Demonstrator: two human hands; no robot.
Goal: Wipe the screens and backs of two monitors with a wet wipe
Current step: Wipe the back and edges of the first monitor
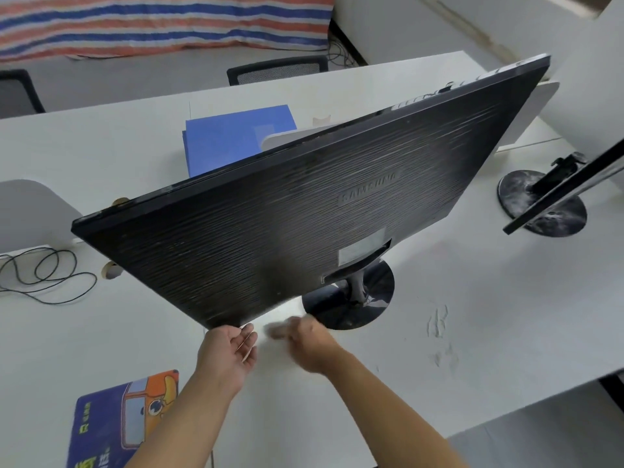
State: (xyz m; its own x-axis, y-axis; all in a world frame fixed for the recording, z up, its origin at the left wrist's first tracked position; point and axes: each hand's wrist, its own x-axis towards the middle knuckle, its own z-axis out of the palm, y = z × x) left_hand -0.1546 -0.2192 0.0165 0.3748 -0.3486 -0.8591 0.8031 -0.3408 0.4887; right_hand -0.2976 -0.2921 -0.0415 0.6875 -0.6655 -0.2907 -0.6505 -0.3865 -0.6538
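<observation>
A black monitor (304, 211) stands on a round black base (351, 305) on the white desk (472, 298), tilted with its ridged back toward me. My left hand (229, 352) is palm up under the monitor's lower left corner, with relaxed fingers touching the bottom edge. My right hand (307, 339) is smeared by motion just below the bottom edge, in front of the base. A pale smear at its fingertips could be the wet wipe; I cannot tell its grip. A second monitor (560, 197) shows edge-on at the right over its dusty round base (543, 207).
A blue box (229, 140) lies behind the monitor. A cartoon mouse pad (125, 423) sits at the front left and a black cable (44, 275) loops at the left. White dividers (30, 211) and mesh chairs (277, 69) stand beyond. The desk edge runs at the lower right.
</observation>
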